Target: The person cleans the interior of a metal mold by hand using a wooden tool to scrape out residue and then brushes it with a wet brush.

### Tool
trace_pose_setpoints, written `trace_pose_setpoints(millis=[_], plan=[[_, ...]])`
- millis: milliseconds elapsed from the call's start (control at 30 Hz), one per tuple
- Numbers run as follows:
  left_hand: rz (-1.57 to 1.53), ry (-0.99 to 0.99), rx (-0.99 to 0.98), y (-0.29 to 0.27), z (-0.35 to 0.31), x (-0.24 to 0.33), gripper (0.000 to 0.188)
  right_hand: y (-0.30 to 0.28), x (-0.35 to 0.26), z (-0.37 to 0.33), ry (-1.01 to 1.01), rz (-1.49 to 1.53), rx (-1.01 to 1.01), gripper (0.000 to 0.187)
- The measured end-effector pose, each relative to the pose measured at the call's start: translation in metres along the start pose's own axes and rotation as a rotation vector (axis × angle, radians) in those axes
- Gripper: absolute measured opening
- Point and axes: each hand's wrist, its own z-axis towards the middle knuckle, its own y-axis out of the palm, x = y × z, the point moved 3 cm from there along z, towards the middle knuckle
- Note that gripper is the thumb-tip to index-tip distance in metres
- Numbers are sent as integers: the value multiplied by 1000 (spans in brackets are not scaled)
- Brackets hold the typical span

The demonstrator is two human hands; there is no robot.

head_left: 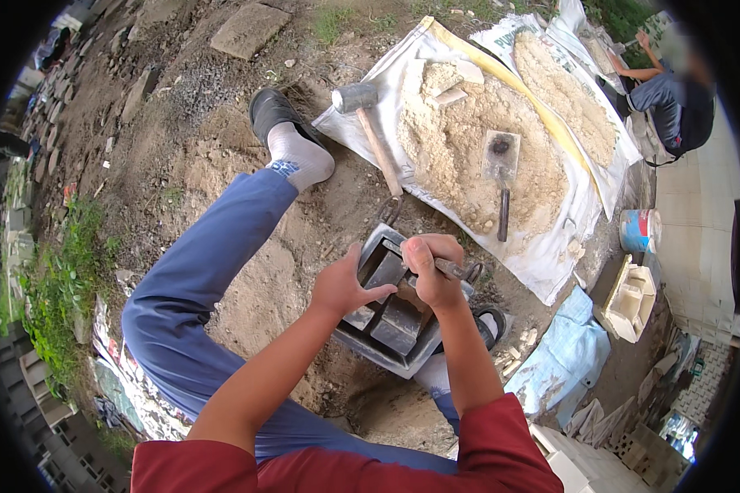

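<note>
A dark metal mould (403, 361) with several compartments sits on the ground between my legs. My left hand (339, 283) rests at its left side, open, with the thumb stretched over the compartments and the other fingers along the rim. Over the mould's far right part, my right hand (437, 267) is closed round a slim rod-like tool (450, 268); the tool's working end is hard to make out. Some brownish material (411, 296) shows in the mould beneath that hand. A metal loop handle (390, 211) sticks out at the mould's far end.
A mallet (376, 140) lies beside a white sack sheet (528, 264) heaped with pale crumbly sand (460, 177). A flat trowel (501, 160) rests on the sand. To the right are a bucket (640, 230), a pale cast block (631, 297) and a blue sheet (563, 353). Another person (674, 107) sits far right.
</note>
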Motion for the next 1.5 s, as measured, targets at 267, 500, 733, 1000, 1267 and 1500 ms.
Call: trace_pose_setpoints(millis=[267,500,733,1000,1267,1500], plan=[[6,7,-9,3,3,1,105,-2,17,-18,-144,-105,77,33],[34,-26,-21,-4,-2,-2,100,-20,-24,-11,-55,32,0,33],[50,-30,-15,2,1,6,109,-19,27,-28,-41,-18,66,36],[63,-18,30,9,3,-7,118,-30,-45,-21,-129,-6,8,34],[35,15,92,12,2,-3,96,-42,17,-46,-79,-94,55,36],[11,30,103,12,1,-2,92,-50,-47,-36,-94,-69,20,35]])
